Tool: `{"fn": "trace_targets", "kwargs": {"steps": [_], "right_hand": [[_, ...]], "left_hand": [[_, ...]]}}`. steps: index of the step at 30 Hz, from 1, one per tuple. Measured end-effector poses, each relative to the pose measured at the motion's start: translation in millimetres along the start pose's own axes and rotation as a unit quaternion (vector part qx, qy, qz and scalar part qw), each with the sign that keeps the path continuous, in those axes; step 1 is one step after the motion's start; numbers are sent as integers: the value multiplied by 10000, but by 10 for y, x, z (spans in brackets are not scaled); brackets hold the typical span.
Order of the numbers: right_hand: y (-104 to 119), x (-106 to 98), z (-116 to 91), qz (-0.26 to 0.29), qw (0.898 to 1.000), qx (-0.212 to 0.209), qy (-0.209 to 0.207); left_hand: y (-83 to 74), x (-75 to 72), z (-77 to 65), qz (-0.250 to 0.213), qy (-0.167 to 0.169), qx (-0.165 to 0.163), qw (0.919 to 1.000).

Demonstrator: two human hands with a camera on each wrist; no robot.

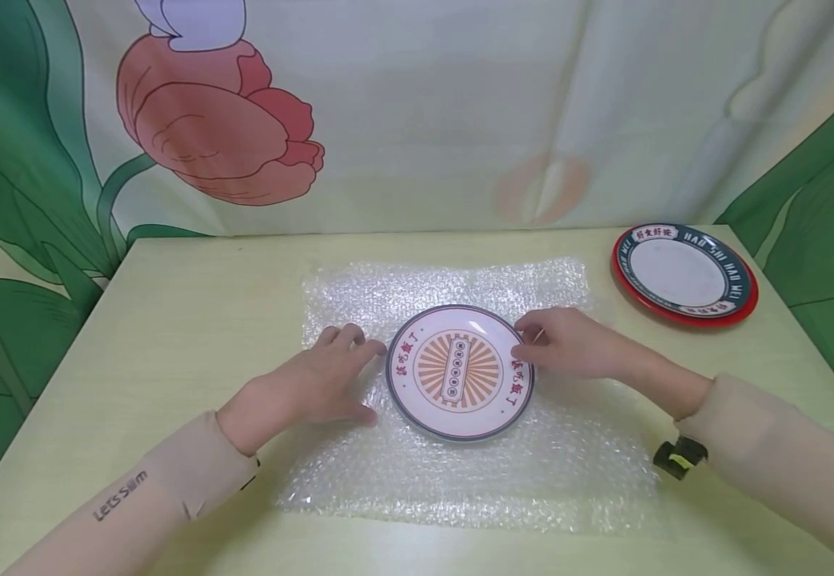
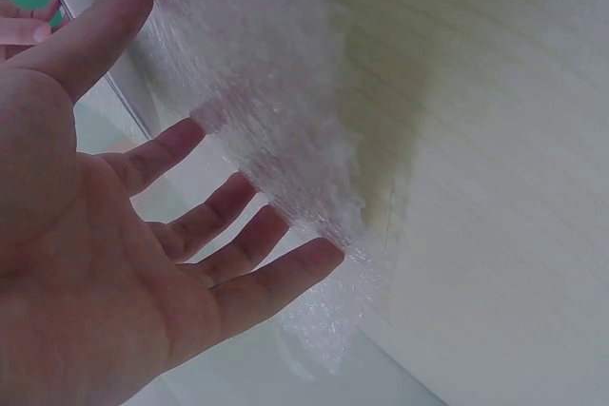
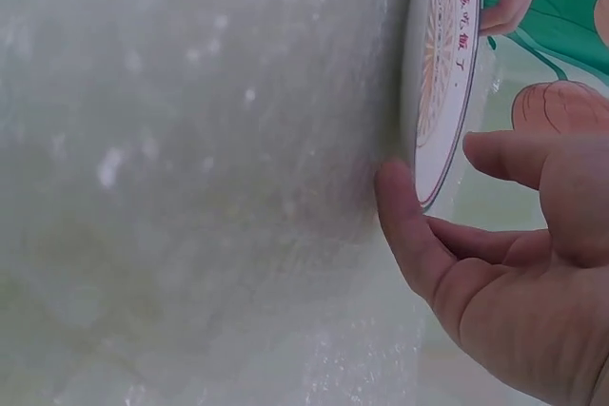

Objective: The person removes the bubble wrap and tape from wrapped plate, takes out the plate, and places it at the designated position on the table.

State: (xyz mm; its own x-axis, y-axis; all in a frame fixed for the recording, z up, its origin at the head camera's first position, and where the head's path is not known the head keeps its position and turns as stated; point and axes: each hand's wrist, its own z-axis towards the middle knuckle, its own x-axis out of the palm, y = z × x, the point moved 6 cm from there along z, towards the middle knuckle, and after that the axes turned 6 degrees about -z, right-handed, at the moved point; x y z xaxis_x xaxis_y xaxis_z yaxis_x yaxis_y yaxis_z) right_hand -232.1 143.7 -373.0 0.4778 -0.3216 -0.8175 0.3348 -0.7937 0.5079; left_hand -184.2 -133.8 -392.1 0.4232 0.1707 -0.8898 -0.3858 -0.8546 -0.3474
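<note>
A round white plate (image 1: 460, 424) with a dark rim, red characters and an orange sunburst lies on a sheet of bubble wrap (image 1: 532, 472). My right hand (image 1: 571, 342) is at its right edge, thumb over the rim and fingers curled at the edge. In the right wrist view a fingertip sits low against the underside of the plate (image 3: 457, 92), with the thumb (image 3: 504, 156) close to the rim. To the left of the plate, my left hand (image 1: 319, 380) has its fingers spread and holds nothing. Its fingertips are at the bubble wrap (image 2: 285, 168) in the left wrist view.
At the back right of the table (image 1: 193, 320) sits a dark-rimmed plate (image 1: 676, 272) on top of a red plate (image 1: 729, 320). Behind the table hangs a curtain (image 1: 417, 120) with flower and leaf prints. The table's far edge runs along its foot.
</note>
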Motion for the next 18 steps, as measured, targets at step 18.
{"fn": "trace_targets", "kwargs": {"steps": [18], "right_hand": [[-90,87,38,915,9942,560,0]], "left_hand": [[1,5,-5,-57,-67,45,10000]]}}
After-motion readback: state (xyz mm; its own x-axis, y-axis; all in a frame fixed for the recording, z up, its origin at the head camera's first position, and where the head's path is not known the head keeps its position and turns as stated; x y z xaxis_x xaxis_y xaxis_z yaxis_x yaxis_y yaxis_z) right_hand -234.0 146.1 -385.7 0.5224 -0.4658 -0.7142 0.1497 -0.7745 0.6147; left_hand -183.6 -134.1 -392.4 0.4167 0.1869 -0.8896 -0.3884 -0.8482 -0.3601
